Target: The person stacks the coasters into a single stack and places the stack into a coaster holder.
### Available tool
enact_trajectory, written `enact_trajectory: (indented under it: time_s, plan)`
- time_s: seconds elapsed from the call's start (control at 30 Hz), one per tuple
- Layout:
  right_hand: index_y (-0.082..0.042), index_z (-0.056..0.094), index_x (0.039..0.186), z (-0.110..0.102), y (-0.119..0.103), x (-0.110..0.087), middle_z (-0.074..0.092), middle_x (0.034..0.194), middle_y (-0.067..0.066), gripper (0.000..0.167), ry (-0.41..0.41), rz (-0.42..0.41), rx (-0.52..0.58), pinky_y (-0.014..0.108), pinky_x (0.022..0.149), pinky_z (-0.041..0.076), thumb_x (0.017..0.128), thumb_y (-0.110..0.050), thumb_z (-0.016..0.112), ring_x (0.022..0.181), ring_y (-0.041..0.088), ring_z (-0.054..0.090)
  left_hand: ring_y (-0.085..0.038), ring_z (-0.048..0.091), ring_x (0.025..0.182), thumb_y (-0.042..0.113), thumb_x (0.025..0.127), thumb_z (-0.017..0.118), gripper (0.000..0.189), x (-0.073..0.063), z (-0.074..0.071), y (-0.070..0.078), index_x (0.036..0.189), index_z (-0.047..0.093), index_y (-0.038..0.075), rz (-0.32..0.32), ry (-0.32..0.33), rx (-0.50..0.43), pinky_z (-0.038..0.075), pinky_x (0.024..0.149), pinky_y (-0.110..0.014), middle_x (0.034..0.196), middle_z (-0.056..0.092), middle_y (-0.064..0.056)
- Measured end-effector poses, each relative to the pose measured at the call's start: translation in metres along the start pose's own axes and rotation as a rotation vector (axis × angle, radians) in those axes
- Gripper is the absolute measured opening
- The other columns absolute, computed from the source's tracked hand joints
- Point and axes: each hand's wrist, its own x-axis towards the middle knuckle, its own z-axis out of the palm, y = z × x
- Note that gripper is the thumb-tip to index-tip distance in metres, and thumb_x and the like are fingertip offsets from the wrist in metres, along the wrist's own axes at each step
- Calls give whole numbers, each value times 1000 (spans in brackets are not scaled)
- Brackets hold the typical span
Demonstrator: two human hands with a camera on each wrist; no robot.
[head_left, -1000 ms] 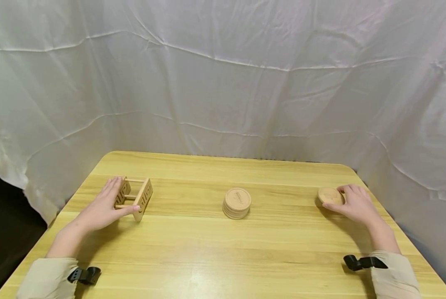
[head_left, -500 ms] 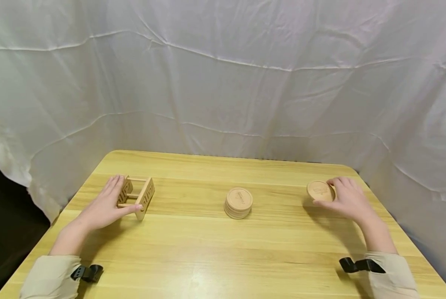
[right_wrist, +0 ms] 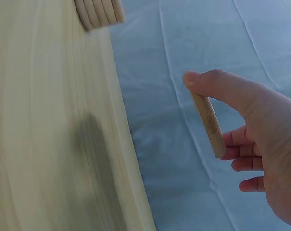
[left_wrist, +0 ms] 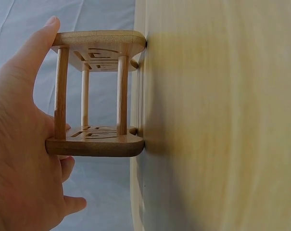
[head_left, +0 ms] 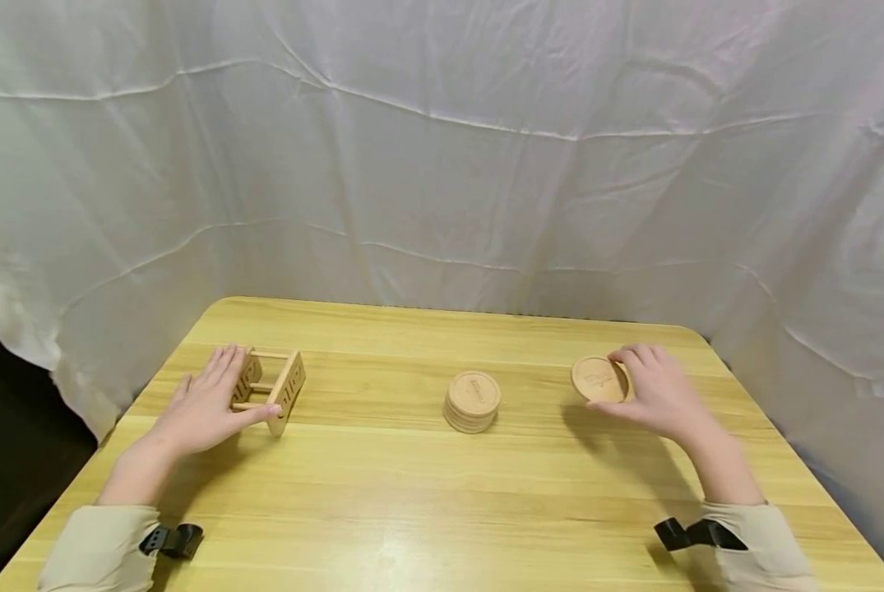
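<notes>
On the left of the table, my left hand grips a small wooden coaster rack with cut-out side panels joined by dowels. In the left wrist view, the thumb lies on one panel of the rack and fingers show behind the other. My right hand pinches a round wooden coaster by its edge, thumb opposite the fingers. The right wrist view shows this coaster edge-on, raised above the table. Between the hands stands a stack of several round coasters, the top one engraved.
The wood-grain table has rounded far corners. Behind it and along its sides hangs a pale cloth curtain. A black wrist camera sits at the left sleeve, another black wrist camera at the right.
My right hand has lifted the coaster and carried it left, toward the stack. The left hand stays at the rack, which stands in about the same place.
</notes>
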Motion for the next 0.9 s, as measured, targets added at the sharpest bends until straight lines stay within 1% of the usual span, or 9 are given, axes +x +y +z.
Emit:
enact_trajectory:
  time_s: [0.23, 0.33, 0.43, 0.67, 0.9]
  plan:
    - [-3, 62, 109, 11, -21, 10, 61, 105, 12, 75, 6, -88, 5, 55, 90, 44, 59, -53, 86, 104, 35, 51, -43, -6, 150, 70, 86, 53, 111, -1, -2, -3, 156, -5, 7, 2, 6, -6, 0, 110, -78, 162, -6, -24]
    - [-3, 62, 110, 15, -30, 16, 60, 107, 12, 76, -5, -119, 11, 54, 91, 43, 59, -56, 84, 104, 34, 51, -43, -6, 150, 70, 87, 53, 111, -1, -2, -4, 156, -6, 6, 3, 6, -9, 1, 110, -77, 162, -6, -24]
    - [-4, 61, 113, 17, -40, 23, 60, 109, 12, 78, -22, -138, 17, 53, 93, 44, 61, -58, 83, 105, 34, 51, -43, -6, 150, 69, 87, 53, 111, -1, -2, -5, 156, -6, 6, 3, 6, -8, 0, 111, -77, 162, -7, -24]
    - [-4, 61, 114, 22, -60, 37, 59, 110, 10, 80, -28, -187, 49, 49, 89, 46, 63, -61, 80, 104, 30, 52, -42, -6, 150, 70, 87, 52, 111, 0, 1, -6, 156, -8, 7, -1, 1, 1, 1, 111, -76, 162, -8, -22]
    - [-5, 61, 116, 27, -77, 50, 60, 113, 9, 81, -64, -216, 75, 49, 94, 45, 65, -66, 75, 109, 30, 52, -43, -5, 150, 70, 87, 51, 111, 0, 1, -6, 156, -8, 6, -3, -2, 0, 0, 111, -76, 162, -8, -22]
